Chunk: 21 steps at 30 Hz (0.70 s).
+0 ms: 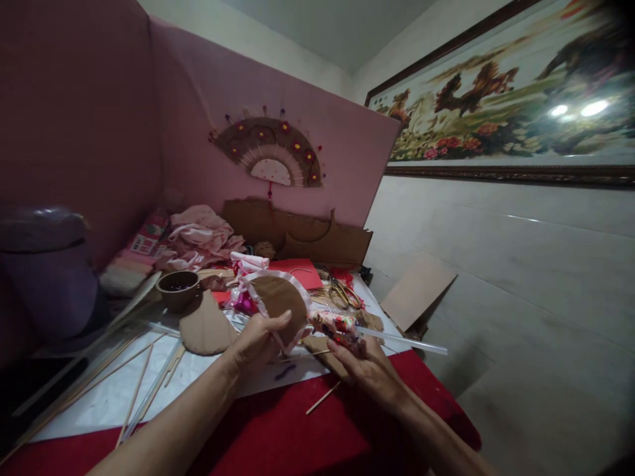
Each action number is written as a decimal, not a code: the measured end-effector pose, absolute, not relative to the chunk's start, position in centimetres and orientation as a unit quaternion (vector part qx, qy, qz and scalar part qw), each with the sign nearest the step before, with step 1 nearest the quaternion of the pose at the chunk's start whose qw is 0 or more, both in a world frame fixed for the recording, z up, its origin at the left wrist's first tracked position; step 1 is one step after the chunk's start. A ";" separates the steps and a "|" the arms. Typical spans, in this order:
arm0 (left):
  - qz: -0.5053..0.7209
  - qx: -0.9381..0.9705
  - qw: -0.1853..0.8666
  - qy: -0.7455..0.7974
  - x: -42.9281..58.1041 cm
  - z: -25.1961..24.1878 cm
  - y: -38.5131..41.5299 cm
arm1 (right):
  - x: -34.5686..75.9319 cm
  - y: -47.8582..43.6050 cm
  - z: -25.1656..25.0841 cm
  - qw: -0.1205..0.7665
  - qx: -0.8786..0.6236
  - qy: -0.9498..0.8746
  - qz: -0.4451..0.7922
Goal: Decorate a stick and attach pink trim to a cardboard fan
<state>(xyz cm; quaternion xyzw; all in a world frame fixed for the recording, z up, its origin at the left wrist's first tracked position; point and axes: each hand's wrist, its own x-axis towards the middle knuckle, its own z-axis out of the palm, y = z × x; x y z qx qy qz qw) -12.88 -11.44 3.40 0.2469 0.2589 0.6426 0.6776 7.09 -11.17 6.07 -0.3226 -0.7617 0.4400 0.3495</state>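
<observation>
Near the middle of the table, my left hand [262, 337] grips the lower edge of a round brown cardboard disc [280, 301] rimmed with pale pink fabric. To its right, my right hand [364, 370] is closed around a glue gun [340, 324] with a colourful patterned covering. A long translucent glue stick [407, 340] sticks out of the gun toward the right. The gun's front end is close to the disc's right rim; whether they touch is unclear.
A brown bowl [179, 291], a cut cardboard piece [206, 327] and thin sticks [136, 387] lie left. Scissors [344, 294] and red paper [300, 272] are behind the hands. Pink cloth [203, 231] is heaped at the back; a decorated fan [272, 149] hangs above.
</observation>
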 end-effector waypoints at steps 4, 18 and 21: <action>0.647 0.237 0.673 0.269 -12.9 3.6 -11.6 | 7.2 -11.3 6.1 0.342 -0.346 -0.763 0.425; 0.666 0.243 0.649 0.276 -12.8 3.7 -11.6 | 7.8 -11.4 5.2 0.317 -0.323 -0.754 0.476; 0.658 0.252 0.650 0.284 -12.7 3.6 -11.6 | 7.7 -11.6 5.4 0.324 -0.322 -0.751 0.477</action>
